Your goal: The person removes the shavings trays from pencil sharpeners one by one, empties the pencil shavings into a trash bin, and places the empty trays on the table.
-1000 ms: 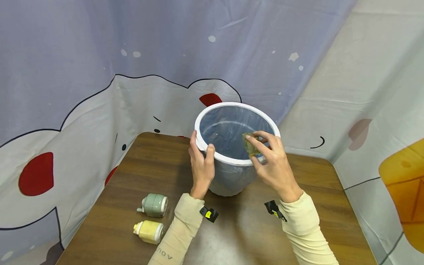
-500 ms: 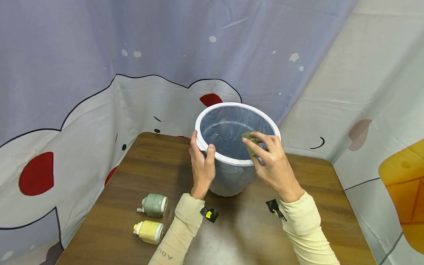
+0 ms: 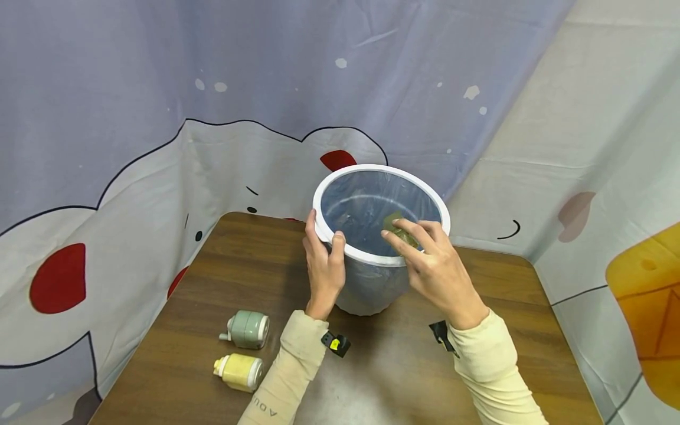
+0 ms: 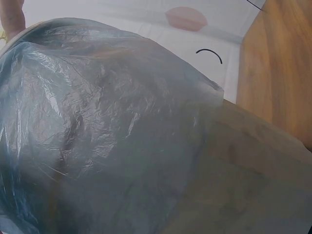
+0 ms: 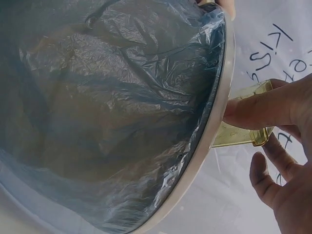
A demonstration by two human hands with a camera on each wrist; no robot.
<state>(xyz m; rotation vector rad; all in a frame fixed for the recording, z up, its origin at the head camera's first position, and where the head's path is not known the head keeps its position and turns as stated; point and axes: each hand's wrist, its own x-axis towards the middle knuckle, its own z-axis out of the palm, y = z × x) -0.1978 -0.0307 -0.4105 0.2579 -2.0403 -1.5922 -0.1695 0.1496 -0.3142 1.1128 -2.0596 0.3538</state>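
Note:
A white-rimmed bin lined with a bluish plastic bag stands at the far side of the brown table. My left hand grips the bin's near-left rim, thumb over the edge. My right hand pinches a small yellow-green translucent piece just above the near-right rim. In the right wrist view the piece sits between my finger and thumb, against the rim. The left wrist view shows only the bag-covered bin wall.
Two small containers lie on the table's left part: a green one and a yellow one. Printed curtains hang close behind and to the right of the table. Bare wood lies in front of the bin.
My right hand has carried the yellow-green piece a little left and further in over the bin's opening. The left hand and the bin have stayed put.

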